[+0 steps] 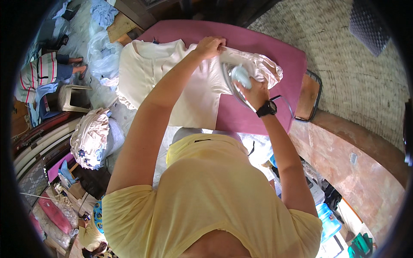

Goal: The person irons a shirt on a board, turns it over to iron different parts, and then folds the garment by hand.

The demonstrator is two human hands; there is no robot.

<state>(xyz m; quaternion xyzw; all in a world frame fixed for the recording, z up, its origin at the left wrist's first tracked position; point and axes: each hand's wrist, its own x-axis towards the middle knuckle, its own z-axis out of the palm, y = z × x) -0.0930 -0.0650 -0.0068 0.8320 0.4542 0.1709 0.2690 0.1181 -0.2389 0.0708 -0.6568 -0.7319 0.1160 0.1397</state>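
Note:
A cream button-front blouse (195,96) lies spread over a maroon-covered ironing board (258,120). My left hand (211,46) rests at the blouse's far edge, near the top of one sleeve, its fingers closed on the cloth. My right hand (257,93), with a black watch at the wrist, grips a clothes iron (241,76) with a pale blue-green body. The iron sits beside the sleeve (262,64), which lies rumpled toward the board's right end. The right hand hides part of the iron's handle, and my left forearm crosses over the blouse's front.
To the left are a bundle of pale clothes (91,135), a cream plastic stool (71,99) and clear plastic bags (103,56). One person (47,73) is at far left, another (92,236) at lower left. A metal frame (316,94) juts from the board's right end.

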